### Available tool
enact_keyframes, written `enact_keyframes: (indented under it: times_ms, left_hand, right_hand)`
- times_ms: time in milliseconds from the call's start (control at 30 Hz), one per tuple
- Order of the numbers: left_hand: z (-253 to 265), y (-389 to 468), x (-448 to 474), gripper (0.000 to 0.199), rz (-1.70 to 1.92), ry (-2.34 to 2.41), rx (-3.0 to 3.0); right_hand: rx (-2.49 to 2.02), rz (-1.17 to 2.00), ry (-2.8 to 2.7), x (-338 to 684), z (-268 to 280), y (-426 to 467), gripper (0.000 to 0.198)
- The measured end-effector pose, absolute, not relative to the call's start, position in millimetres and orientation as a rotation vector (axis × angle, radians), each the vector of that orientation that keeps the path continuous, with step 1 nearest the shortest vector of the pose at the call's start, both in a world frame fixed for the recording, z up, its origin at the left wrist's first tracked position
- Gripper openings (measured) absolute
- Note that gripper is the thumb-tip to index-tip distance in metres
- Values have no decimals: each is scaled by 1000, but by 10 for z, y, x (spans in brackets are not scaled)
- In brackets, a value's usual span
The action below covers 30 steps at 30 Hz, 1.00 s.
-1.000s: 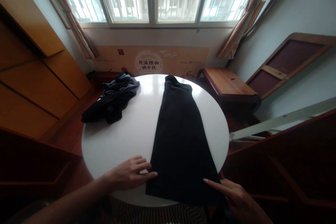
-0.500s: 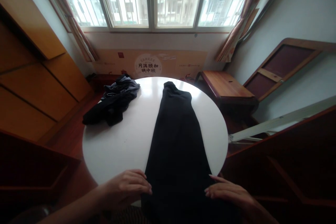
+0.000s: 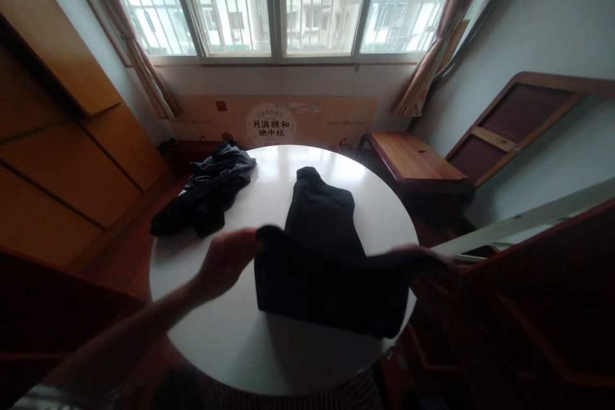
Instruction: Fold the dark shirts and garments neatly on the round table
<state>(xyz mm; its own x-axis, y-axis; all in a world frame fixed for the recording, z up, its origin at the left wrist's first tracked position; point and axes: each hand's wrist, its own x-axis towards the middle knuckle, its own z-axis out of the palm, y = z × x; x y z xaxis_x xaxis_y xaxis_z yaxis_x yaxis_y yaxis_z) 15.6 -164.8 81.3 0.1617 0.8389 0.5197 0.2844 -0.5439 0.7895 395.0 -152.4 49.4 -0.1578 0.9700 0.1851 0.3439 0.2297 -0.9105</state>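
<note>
A long black garment (image 3: 324,211) lies on the round white table (image 3: 211,327), its narrow end pointing to the window. Its near part is lifted and doubled over toward the far end. My left hand (image 3: 230,259) is closed on the left corner of the raised edge. At the right corner, my right hand (image 3: 439,269) grips the same edge; it is dark and blurred by motion. The edge sags between the two hands, above the lower part of the cloth. What kind of garment it is cannot be made out.
A crumpled pile of black and grey clothes (image 3: 211,186) sits at the table's left edge. Beyond the table stand a low wooden bench (image 3: 418,157) and a printed cardboard panel (image 3: 331,118) under the window. A wooden cabinet (image 3: 52,160) is on the left.
Both hands have lifted the garment's near end and moved it away from me, folding it over the rest. The near part of the table now shows. The clothes pile has not moved.
</note>
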Motion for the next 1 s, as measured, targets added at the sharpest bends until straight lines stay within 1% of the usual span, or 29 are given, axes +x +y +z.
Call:
enact_keyframes:
  times_ms: [67,200,267,333,467,567,767,867,933,1000]
  left_hand:
    - [744,-1048,231,32,1518,1075,1721]
    - [439,77,392,57,1444,1087,1544]
    - [276,483,469,62,1419,1179,1536]
    - [145,776,546,61,1416,1261,1538]
    - [-6,1149,665,48,1429,1343,1557]
    - [-75,1335,701,40,1418,1436,1591]
    - [-212,1516,652,27,1277,1622,1666]
    - [-182,1478,646,22,1219,1728,1699]
    - [-111,1386,699,25,1231,1774,1744]
    - [-38,1244,805,29,1217,1712,1904]
  right_hand:
    - [-1143,908,-1494,3769,527,-1016,53]
    - [-1006,943,-1378,3564,472,-126,43]
    - [-1048,877,-1431,3566,376,219,42]
    - [-1113,810,-1495,3610,260,494,43]
    - [-1261,719,-1557,3699,64,852,45]
    - [-1313,685,-1568,3709,-28,1004,43]
    - [-1442,612,-1624,3670,-141,1213,34]
    - [-1527,520,-1613,3618,-111,1209,30]
    - [-1558,334,-1640,3529,-41,1111,39]
    - [-1496,131,-1817,3382,39,935,48]
